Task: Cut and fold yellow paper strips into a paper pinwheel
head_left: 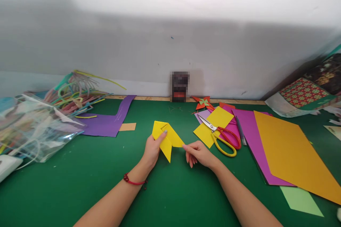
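Observation:
A folded piece of yellow paper [165, 145] with pointed flaps is held between both hands above the green table. My left hand [151, 150] is closed on its left side, the thumb pressed flat on the upper face. At the right-hand tip of the paper, my right hand [198, 154] pinches a flap between thumb and index finger, its other fingers curled below. To the right of that hand lie scissors [218, 133] with red and yellow handles, resting partly on a yellow paper sheet [222, 115].
Magenta and orange sheets [295, 152] and a pale green piece [302, 200] lie at the right. Purple paper [102, 125], a plastic bag [45, 131] and pipe cleaners [77, 94] lie left. An orange-green paper pinwheel [204, 103] sits near the wall [128, 49].

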A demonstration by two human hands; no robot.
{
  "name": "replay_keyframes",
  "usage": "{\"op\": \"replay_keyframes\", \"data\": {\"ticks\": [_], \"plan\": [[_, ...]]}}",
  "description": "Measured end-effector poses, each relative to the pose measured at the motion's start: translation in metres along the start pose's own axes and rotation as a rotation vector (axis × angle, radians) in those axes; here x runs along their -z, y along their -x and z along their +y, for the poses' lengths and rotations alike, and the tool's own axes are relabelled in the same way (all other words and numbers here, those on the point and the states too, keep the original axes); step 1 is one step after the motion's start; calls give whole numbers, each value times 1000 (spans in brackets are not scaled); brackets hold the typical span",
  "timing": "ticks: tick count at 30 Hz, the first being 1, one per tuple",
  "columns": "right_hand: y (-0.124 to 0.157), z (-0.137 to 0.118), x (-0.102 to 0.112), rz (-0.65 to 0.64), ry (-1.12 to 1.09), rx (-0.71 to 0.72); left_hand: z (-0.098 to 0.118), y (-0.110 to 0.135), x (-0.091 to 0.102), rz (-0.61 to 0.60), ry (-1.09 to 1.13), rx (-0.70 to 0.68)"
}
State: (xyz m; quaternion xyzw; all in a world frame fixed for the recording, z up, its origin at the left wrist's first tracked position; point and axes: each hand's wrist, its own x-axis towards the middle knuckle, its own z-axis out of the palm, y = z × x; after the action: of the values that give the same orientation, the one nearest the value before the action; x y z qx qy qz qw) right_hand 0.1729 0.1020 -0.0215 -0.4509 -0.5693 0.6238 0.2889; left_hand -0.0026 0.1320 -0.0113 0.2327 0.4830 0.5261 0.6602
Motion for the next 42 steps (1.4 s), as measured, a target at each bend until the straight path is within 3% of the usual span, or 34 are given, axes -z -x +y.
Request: {"op": "replay_keyframes", "data": {"ticks": [6,13,26,29,35,37,42], "plan": [[-1,1,-2,94,-58,54,0,0,0,4,-14,-1],[1,0,-1,64,146,59,-5,-3,4,-1,-83,-15],[1,4,-2,111,70,79,-10,-10,7,-73,-179,-34],[0,4,-2,142,6,106,-7,-3,8,-182,-255,13],[0,3,-4,194,-66,134,-7,15,7,-638,-635,136],[1,3,-5,205,-72,112,-7,18,4,-687,-762,110],[0,5,-6,236,-119,72,-4,16,2,-654,-859,71]]}}
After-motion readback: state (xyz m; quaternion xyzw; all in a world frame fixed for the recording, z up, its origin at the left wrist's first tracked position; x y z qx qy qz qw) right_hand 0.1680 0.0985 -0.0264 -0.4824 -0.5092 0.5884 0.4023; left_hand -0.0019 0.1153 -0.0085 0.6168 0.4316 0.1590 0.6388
